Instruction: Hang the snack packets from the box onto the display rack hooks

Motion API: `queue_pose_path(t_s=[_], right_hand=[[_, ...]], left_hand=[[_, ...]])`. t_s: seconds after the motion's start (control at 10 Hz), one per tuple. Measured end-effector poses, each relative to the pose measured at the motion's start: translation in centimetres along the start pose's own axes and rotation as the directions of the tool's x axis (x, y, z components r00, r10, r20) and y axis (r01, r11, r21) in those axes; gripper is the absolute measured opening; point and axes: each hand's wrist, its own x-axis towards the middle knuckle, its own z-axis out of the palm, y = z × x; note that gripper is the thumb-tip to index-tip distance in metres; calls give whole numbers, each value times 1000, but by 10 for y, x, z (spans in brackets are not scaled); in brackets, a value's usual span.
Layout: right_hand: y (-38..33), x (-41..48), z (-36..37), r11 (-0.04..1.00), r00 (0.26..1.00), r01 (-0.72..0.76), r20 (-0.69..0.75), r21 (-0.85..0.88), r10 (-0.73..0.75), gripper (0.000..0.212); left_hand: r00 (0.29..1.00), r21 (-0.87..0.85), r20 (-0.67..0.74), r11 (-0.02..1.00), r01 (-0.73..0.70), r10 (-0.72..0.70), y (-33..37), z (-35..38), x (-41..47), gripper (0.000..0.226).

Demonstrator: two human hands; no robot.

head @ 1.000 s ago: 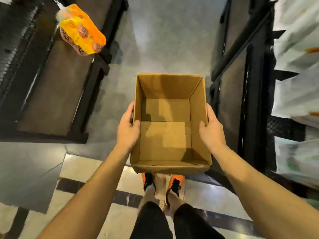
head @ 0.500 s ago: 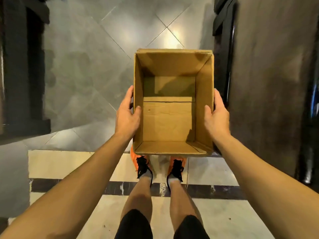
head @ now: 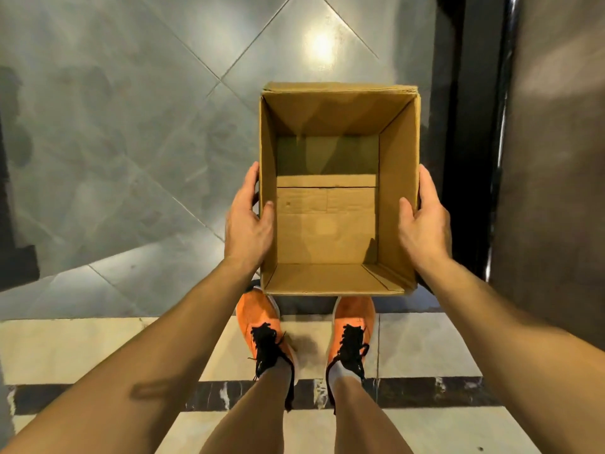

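At the far left we look down on grey floor tiles [head: 114, 142] laid on the diagonal, with a bright spot of reflected light [head: 319, 45] further along. Nearer to us the floor turns to pale tiles crossed by a dark marble stripe [head: 425, 396].

Our left hand [head: 247, 221] grasps the left wall of the cardboard box [head: 397, 191]. Its thumb is hooked over the rim onto the inner face and its fingers lie along the outside.

The box sits in the middle of the view, held between both hands in front of our body. Its near edge hangs over the toes of our orange shoes [head: 258, 317]. Its open top faces straight up at us, so we see down the four walls to the bare bottom flaps. Its long axis runs away from us, from the near edge above the shoes to the far edge. The walls look level, with no tilt to either side.

Our right hand [head: 424, 224] grips the right wall the same way, thumb inside the rim and fingers outside.

At the far right stands a dark fixture [head: 553, 191] with black upright edges, close beside the box's right side.
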Motion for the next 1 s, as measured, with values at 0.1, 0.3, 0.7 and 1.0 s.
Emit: queue_pose_path(t_s=[0.1, 0.3, 0.7, 1.0], right_hand=[[11, 17, 16, 1000, 1000, -19, 3, 2, 19, 59], [20, 37, 33, 1000, 1000, -23, 3, 4, 23, 60], [10, 38, 24, 995, 995, -93, 22, -35, 93, 62], [-53, 6, -21, 958, 977, -176, 78, -228, 198, 61]], left_hand=[[1000, 10, 2, 1000, 2, -2, -19, 12, 18, 65], [1000, 27, 6, 1000, 4, -4, -35, 23, 38, 67], [997, 60, 75, 998, 6, -10, -38, 15, 43, 73], [982, 358, 145, 932, 63, -122, 24, -26, 15, 74]])
